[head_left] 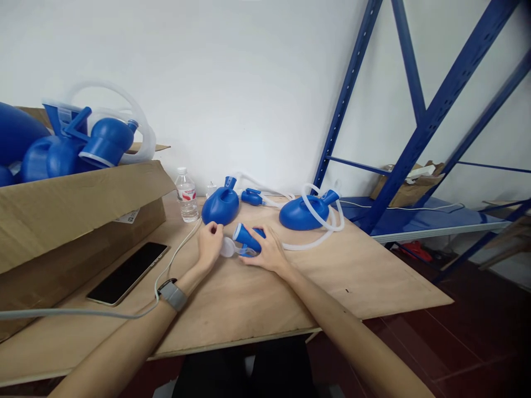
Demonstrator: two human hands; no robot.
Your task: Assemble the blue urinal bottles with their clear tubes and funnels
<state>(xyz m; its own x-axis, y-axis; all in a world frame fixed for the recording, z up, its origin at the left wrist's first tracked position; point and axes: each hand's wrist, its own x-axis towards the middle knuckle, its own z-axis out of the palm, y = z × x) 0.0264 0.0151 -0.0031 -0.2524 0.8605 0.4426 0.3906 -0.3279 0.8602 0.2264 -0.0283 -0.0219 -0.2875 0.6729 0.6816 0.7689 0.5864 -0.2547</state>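
Note:
My right hand (266, 247) is closed around a blue plastic urinal cup (244, 236) with a pale rim, tilted up to the left above the table. A translucent round cap (227, 247) hangs from a strap beside the cup's rim. My left hand (210, 241), its fingers pinched together, is right beside this cap; what sits between the fingertips is hidden. Behind my left hand stands a blue urinal bottle (220, 205). Another blue urinal bottle (302, 214), with a clear hose (310, 243) looped about it, lies to the right. A second blue cup piece (251, 197) rests between them.
A cardboard box (83, 202) full of blue bottles and hoses stands at the left. Near it are a black phone (128, 273), a water bottle (186, 194) and a white cable (176, 251). A blue metal rack (352, 83) rises at the right beyond the wooden table (352, 271).

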